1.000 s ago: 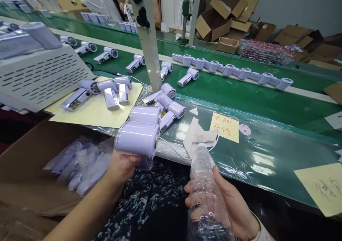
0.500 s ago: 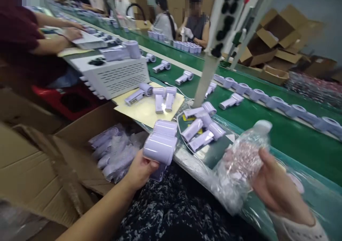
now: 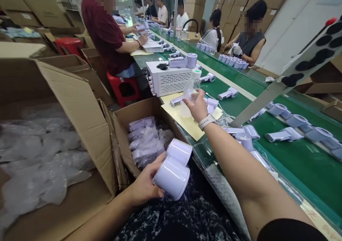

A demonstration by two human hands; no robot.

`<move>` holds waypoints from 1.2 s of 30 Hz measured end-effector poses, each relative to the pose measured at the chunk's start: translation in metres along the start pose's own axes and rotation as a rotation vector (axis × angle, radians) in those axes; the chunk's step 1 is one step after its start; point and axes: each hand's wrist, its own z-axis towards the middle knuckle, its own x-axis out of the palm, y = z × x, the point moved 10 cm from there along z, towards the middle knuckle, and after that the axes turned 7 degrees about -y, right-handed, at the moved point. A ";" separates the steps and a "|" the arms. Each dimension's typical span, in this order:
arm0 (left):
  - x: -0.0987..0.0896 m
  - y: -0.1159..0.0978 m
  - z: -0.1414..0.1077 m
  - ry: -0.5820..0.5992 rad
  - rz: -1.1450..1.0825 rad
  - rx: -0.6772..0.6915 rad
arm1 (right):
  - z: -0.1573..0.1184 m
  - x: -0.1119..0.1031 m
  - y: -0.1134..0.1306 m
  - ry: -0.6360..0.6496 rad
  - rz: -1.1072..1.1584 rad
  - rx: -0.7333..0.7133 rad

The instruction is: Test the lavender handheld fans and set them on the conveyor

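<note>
My left hand is closed around two light-purple, hair-dryer-shaped devices, held side by side above my lap with their glossy round heads towards me. Their handles are hidden. My right hand, a white watch on its wrist, reaches across the bench and grips a clear bottle with a white cap. The bottle is upright over a yellow sheet; I cannot tell whether it touches it. More purple devices lie on the sheet, partly behind that hand.
A carton of bagged purple devices stands left of my lap; a larger carton holds clear bags. A white vented box sits on the bench. Devices line the green conveyor. A slanted post rises at right. Several people sit along the line.
My right hand has swung left with the bottle, from the right of the bench to the yellow sheet. My left hand still holds the purple devices. The view has turned left.
</note>
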 end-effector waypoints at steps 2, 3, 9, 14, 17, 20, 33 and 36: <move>0.006 -0.002 0.003 0.049 0.036 0.006 | 0.002 0.006 -0.004 0.028 -0.015 0.019; 0.009 -0.004 0.005 0.072 0.047 0.016 | 0.001 0.002 -0.003 0.033 -0.023 0.027; 0.033 -0.001 0.028 0.195 0.131 0.061 | -0.067 -0.132 0.020 -0.046 -0.200 -0.144; 0.061 0.006 0.043 0.283 0.164 0.080 | -0.214 -0.338 -0.041 -0.493 -0.371 0.257; 0.096 0.004 0.049 0.400 0.186 0.082 | -0.306 -0.390 -0.063 -0.732 -0.524 0.374; 0.145 -0.004 0.046 0.545 0.190 0.121 | -0.339 -0.356 -0.085 -0.602 -0.553 0.349; 0.258 -0.005 0.007 0.739 0.086 0.102 | -0.317 -0.307 -0.017 -0.478 0.214 0.088; 0.263 -0.002 0.001 0.778 0.097 0.054 | -0.312 -0.281 -0.037 -0.429 0.445 0.201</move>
